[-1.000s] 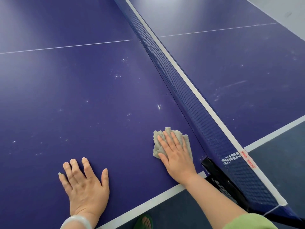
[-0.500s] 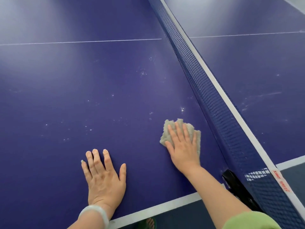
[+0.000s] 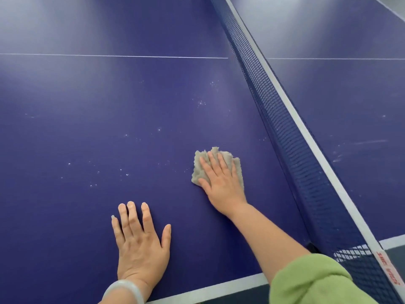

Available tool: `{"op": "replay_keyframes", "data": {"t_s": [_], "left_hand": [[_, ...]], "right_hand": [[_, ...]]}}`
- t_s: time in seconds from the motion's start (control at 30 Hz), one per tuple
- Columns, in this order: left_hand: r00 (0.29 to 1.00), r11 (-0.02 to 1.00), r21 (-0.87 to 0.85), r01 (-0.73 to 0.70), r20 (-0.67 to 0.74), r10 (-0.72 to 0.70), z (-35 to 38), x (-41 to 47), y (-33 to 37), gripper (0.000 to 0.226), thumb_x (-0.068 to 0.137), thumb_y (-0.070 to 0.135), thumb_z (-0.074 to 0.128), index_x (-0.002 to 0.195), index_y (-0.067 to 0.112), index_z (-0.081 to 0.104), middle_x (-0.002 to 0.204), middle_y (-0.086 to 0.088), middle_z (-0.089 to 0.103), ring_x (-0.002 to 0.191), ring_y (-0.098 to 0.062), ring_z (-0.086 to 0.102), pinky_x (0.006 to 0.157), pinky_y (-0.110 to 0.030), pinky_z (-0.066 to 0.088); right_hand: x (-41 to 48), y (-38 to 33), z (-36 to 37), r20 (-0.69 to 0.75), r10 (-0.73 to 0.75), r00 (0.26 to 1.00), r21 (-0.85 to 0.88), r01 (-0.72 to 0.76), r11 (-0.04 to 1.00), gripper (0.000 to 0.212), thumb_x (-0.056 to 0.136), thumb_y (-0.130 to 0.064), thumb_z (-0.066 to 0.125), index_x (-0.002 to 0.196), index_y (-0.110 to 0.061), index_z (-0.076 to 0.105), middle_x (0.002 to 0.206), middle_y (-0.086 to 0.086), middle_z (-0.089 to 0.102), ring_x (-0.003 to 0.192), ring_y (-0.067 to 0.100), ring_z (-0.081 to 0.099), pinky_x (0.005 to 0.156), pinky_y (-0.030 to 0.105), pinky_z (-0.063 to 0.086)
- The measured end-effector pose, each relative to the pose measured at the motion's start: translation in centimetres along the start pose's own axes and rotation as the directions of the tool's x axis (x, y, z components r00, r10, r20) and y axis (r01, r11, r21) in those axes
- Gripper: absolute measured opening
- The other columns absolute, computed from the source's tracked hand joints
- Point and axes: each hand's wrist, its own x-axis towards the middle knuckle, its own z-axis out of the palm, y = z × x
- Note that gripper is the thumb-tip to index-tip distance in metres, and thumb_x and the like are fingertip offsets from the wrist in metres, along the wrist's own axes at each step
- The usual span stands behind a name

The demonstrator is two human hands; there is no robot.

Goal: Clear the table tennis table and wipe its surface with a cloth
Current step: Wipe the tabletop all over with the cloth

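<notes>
On the dark blue table tennis worktop (image 3: 87, 106), a crumpled grey cloth (image 3: 238, 170) lies on the right side, near the dark blue mesh net (image 3: 291, 150) with its white top band. The right hand (image 3: 221, 183) presses flat on the cloth, its grip apart, fingers straight across the fabric. The left hand (image 3: 142, 249) rests palm down on the bare surface, nearer and to the left of the cloth, grip apart, fingers spread. A pale bangle (image 3: 125, 289) circles the left wrist and a light green sleeve (image 3: 311, 281) covers the right arm. White specks (image 3: 200, 103) dot the surface beyond the cloth.
</notes>
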Motion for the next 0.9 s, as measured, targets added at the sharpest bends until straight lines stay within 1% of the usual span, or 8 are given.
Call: {"op": "replay_keyframes", "data": {"t_s": [0.2,0.33,0.4,0.5,0.6,0.67,0.77,0.9], "left_hand": [[1.000,1.000,-0.004,-0.010,-0.004,0.010,0.1,0.0,-0.1,0.088,0.096,0.060,0.006,0.142,-0.007,0.041,0.150,-0.033,0.028,0.146,-0.046,0.016,0.116,-0.063,0.015],[1.000,1.000,0.007,-0.009,0.007,0.009,0.2,0.0,-0.1,0.087,0.096,0.060,0.007,0.142,-0.006,0.041,0.150,-0.033,0.028,0.146,-0.046,0.015,0.116,-0.063,0.015],[1.000,1.000,0.011,-0.005,0.022,0.005,0.1,0.1,0.0,0.088,0.096,0.060,0.005,0.142,-0.006,0.042,0.150,-0.033,0.029,0.146,-0.046,0.017,0.116,-0.063,0.016],[1.000,1.000,0.006,0.001,0.007,-0.001,0.2,0.1,-0.2,0.089,0.096,0.060,0.004,0.142,-0.006,0.042,0.150,-0.032,0.029,0.145,-0.046,0.019,0.115,-0.063,0.017],[1.000,1.000,-0.009,-0.001,0.004,0.001,0.2,0.1,-0.1,0.089,0.096,0.060,0.005,0.141,-0.007,0.042,0.150,-0.032,0.029,0.145,-0.046,0.019,0.115,-0.063,0.016],[1.000,1.000,-0.010,-0.003,0.008,0.003,0.2,0.0,-0.1,0.089,0.096,0.060,0.006,0.142,-0.007,0.042,0.150,-0.032,0.029,0.146,-0.046,0.017,0.116,-0.063,0.015],[1.000,1.000,-0.015,-0.004,0.014,0.004,0.0,0.1,0.0,0.087,0.095,0.059,0.007,0.142,-0.006,0.041,0.150,-0.032,0.029,0.146,-0.045,0.016,0.116,-0.062,0.015],[1.000,1.000,-0.015,0.003,0.029,-0.003,-0.2,0.1,-0.1,0.088,0.096,0.059,0.005,0.141,-0.006,0.042,0.149,-0.032,0.030,0.145,-0.046,0.017,0.116,-0.062,0.015]], "right_hand": [[2.2,11.7,-1.8,-0.009,0.443,0.896,0.076,-0.441,0.894,0.061,0.103,-0.050,0.015,0.158,-0.029,0.000,0.166,-0.004,-0.009,0.152,0.016,-0.012,0.122,0.049,-0.005],[7.1,10.6,-2.8,0.022,0.577,0.816,0.145,-0.574,0.806,0.063,0.104,-0.049,0.015,0.158,-0.023,-0.001,0.166,0.002,-0.007,0.152,0.023,-0.011,0.121,0.052,-0.003],[8.9,6.2,-3.0,-0.001,0.472,0.882,0.103,-0.469,0.877,0.063,0.104,-0.047,0.016,0.158,-0.021,0.001,0.166,0.006,-0.005,0.152,0.027,-0.006,0.120,0.055,0.001],[8.2,-1.0,-2.1,-0.045,0.043,0.998,-0.004,-0.043,0.999,0.062,0.101,-0.050,0.021,0.157,-0.028,0.006,0.164,0.005,0.002,0.149,0.028,0.005,0.115,0.059,0.014],[5.6,0.6,-1.4,0.079,-0.177,0.981,0.069,0.172,0.983,0.059,0.103,-0.050,0.018,0.156,-0.038,-0.005,0.163,-0.012,-0.017,0.148,0.010,-0.024,0.119,0.049,-0.016],[4.8,5.6,-1.6,0.024,0.035,0.999,0.002,-0.035,0.999,0.059,0.103,-0.050,0.015,0.157,-0.036,-0.004,0.164,-0.010,-0.016,0.150,0.012,-0.018,0.119,0.047,-0.016],[3.3,11.6,-2.6,-0.005,0.432,0.902,0.009,-0.432,0.902,0.059,0.104,-0.048,0.014,0.157,-0.029,-0.002,0.166,-0.002,-0.010,0.152,0.018,-0.009,0.121,0.052,-0.001],[1.7,8.0,-1.1,-0.053,0.479,0.876,0.047,-0.477,0.878,0.059,0.103,-0.050,0.012,0.157,-0.030,-0.002,0.166,-0.001,-0.008,0.152,0.020,-0.009,0.120,0.053,-0.006]]}}
